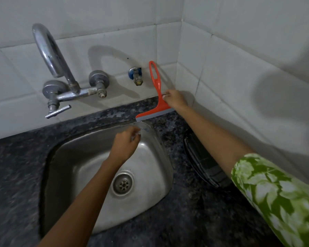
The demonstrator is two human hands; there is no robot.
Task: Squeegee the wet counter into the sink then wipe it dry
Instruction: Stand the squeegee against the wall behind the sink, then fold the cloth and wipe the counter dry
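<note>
**Squeegee upright at the back of the counter, sink empty**

Below, the square stainless-steel sink holds nothing but its round drain strainer; the basin looks dull and streaked. Behind its far right corner, the orange plastic squeegee with a grey rubber blade stands with the blade on the dark speckled granite counter and its looped handle leaning against the white tiled wall. The right hand pinches the squeegee's neck between fingertips. The left hand hovers over the basin, fingers loosely curled around something small and pale that I cannot identify. A chrome wall tap overhangs the sink's left. Right of the sink, a dark lidded object narrows the counter strip before the corner wall.
</note>
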